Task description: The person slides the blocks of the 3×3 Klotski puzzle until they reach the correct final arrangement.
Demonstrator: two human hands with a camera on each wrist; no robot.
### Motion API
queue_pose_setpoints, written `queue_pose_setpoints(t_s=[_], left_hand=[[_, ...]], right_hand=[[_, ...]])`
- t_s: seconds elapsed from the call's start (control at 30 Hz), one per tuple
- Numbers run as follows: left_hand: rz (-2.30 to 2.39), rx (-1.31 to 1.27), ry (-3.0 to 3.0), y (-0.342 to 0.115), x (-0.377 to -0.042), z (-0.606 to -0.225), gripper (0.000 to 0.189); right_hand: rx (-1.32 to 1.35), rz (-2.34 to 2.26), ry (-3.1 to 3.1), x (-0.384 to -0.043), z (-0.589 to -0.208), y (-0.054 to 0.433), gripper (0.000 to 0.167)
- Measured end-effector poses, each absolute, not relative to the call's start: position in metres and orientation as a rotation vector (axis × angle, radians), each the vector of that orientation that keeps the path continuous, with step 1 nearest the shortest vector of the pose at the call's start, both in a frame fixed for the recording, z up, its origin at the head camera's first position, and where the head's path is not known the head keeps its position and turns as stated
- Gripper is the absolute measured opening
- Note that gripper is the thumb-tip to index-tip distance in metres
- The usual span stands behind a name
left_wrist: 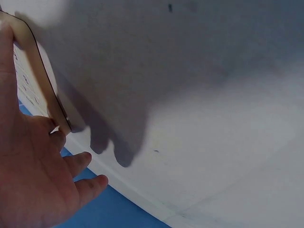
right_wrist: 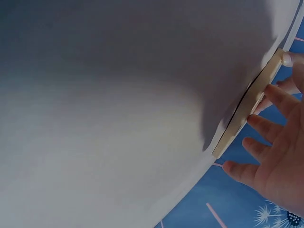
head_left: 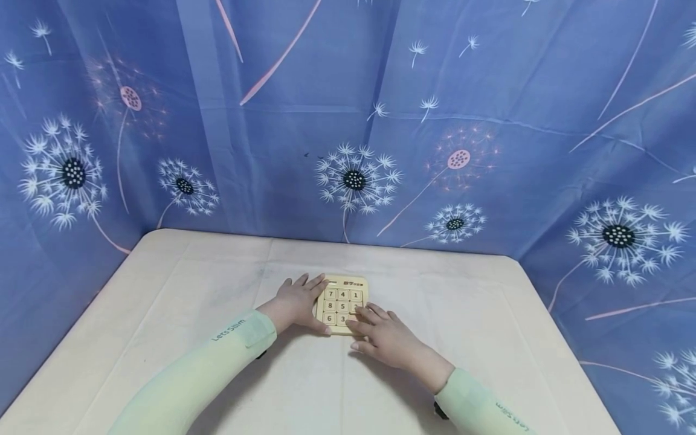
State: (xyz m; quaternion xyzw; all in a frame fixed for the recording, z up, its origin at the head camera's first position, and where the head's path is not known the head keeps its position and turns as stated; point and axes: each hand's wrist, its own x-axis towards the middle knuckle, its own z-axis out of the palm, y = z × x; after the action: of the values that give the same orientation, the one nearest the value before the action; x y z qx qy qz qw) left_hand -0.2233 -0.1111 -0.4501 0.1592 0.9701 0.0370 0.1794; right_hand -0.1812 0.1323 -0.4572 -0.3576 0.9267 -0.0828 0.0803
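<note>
A yellow number slide puzzle (head_left: 341, 280) with numbered square tiles lies on the table. My left hand (head_left: 296, 304) holds its left side, thumb at the near left corner and index finger at the far left corner. In the left wrist view the puzzle's edge (left_wrist: 42, 76) runs along the thumb, and the other fingers stick out past it. My right hand (head_left: 388, 341) has its fingers stretched over the lower right tiles, fingertips touching them and partly hiding them. The right wrist view shows the puzzle's side (right_wrist: 247, 105) right at those fingertips. Tiles 7, 4, 1, 8, 5, 6 and 3 are readable.
A pale cloth covers the table (head_left: 217, 275), which has rounded far corners. Blue curtains (head_left: 272, 157) with dandelion prints hang behind it and along both sides. Light green sleeves (head_left: 201, 356) cover both forearms.
</note>
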Motion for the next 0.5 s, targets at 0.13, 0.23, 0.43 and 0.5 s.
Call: queue_pose_setpoints(t_s=[0.13, 0.23, 0.43, 0.5], left_hand=[[0.099, 0.449, 2.738, -0.1113, -0.2240, -0.4504, 0.118], [0.095, 0.447, 2.736, -0.1114, -0.2245, -0.4509, 0.118], [0.108, 0.450, 2.742, -0.1109, -0.2232, -0.4500, 0.118], [0.109, 0.446, 2.742, -0.1106, -0.2234, -0.4503, 0.118]], right_hand=[[-1.074, -0.246, 2.770, -0.1812, -0.4571, 0.1335, 0.051], [-1.077, -0.238, 2.769, -0.1813, -0.4564, 0.1346, 0.050], [-1.069, -0.237, 2.770, -0.1815, -0.4560, 0.1374, 0.050], [-1.060, -0.236, 2.771, -0.1816, -0.4567, 0.1387, 0.049]])
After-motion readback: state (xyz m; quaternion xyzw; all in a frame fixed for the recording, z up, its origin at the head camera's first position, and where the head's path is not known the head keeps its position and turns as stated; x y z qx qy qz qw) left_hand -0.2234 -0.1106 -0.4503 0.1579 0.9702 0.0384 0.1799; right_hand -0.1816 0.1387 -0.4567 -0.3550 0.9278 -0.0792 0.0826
